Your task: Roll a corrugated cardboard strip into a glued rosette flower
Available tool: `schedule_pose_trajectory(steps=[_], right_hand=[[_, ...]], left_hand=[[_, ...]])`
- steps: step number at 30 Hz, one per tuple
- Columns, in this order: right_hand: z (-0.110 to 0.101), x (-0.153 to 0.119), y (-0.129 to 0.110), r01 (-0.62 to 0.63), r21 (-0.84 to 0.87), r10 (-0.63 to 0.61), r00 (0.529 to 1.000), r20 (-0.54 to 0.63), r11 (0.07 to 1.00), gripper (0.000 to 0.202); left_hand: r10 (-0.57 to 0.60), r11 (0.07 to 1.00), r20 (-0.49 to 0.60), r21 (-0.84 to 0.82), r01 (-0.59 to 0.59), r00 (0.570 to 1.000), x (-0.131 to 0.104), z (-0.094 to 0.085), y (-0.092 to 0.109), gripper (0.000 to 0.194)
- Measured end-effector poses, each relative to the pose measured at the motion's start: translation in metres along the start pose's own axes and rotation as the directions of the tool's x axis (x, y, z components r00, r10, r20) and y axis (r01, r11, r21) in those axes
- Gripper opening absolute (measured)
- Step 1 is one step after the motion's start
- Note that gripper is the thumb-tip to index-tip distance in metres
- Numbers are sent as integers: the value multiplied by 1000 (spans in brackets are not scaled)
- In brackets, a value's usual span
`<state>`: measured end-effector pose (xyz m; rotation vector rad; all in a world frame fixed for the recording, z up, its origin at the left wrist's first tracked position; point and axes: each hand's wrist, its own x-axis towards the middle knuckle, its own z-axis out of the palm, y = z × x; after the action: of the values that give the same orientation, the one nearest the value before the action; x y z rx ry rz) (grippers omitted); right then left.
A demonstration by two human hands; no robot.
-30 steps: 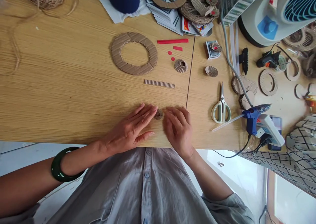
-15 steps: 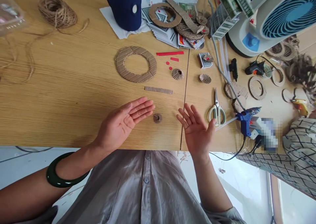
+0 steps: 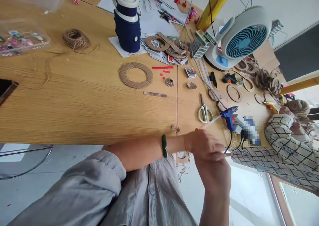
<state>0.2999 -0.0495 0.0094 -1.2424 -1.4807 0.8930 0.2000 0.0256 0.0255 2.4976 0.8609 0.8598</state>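
Observation:
My left hand (image 3: pixel 204 143) reaches across to the right, past the table's front edge, its fingers bent over my right hand (image 3: pixel 214 164). The two hands touch and overlap; my right fingers are mostly hidden. A green bangle (image 3: pixel 164 146) is on my left forearm. Just above that forearm, a small pleated cardboard rosette (image 3: pixel 176 129) lies by the table seam. White-handled scissors (image 3: pixel 204 113) lie above the hands. Further back are a flat cardboard ring (image 3: pixel 123 74), a corrugated strip (image 3: pixel 155 94), a pleated cone (image 3: pixel 169 82) and a red strip (image 3: pixel 162 67).
A blue glue gun (image 3: pixel 228 117) with a cord lies right of the scissors. Behind stand a dark blue bottle (image 3: pixel 127 33) and a fan (image 3: pixel 221 60). Twine (image 3: pixel 76 39) and a phone (image 3: pixel 6 88) are at left. Another person's checked sleeve (image 3: pixel 280 128) is at right.
My left hand has swung right and come over my right hand; both were apart with fingers spread. The small rosette has shifted right to the seam. The view now takes in more of the table's back.

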Motion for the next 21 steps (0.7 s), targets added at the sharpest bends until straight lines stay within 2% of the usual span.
schedule_pose_trajectory(steps=[2, 4, 7, 9, 11, 12, 15, 17, 21], right_hand=[[-5, -4, 3, -177, 246, 185, 983, -8, 953, 49], [-2, 4, 10, -290, 400, 299, 953, 41, 870, 49], [6, 27, 14, -344, 481, 369, 928, 47, 806, 44], [11, 43, 7, -384, 518, 406, 911, 76, 764, 40], [15, 56, -4, -417, 510, 423, 899, 111, 753, 37], [17, 61, -8, -432, 497, 431, 894, 125, 752, 37], [20, 70, -16, -477, 469, 463, 873, 153, 744, 38], [20, 73, -15, -495, 461, 477, 864, 165, 737, 38], [18, 78, -9, -487, 434, 472, 869, 151, 758, 36]], left_hand=[[114, 994, 51, -6, -113, 992, -11, -2, -22, 32], [47, 999, 12, 18, -47, 999, -20, -19, -47, 46], [-71, 997, -88, 27, 74, 994, -28, -57, -82, 42], [-165, 985, -203, 23, 174, 965, -33, -80, -101, 40], [-192, 978, -264, 26, 206, 945, -42, -94, -115, 38], [-176, 981, -261, 37, 192, 949, -48, -96, -120, 36], [-33, 999, -222, 28, 40, 974, -67, -84, -122, 30], [37, 999, -130, -5, -38, 991, -78, -68, -116, 30], [-138, 990, -68, -12, 137, 988, -90, -38, -102, 27]])
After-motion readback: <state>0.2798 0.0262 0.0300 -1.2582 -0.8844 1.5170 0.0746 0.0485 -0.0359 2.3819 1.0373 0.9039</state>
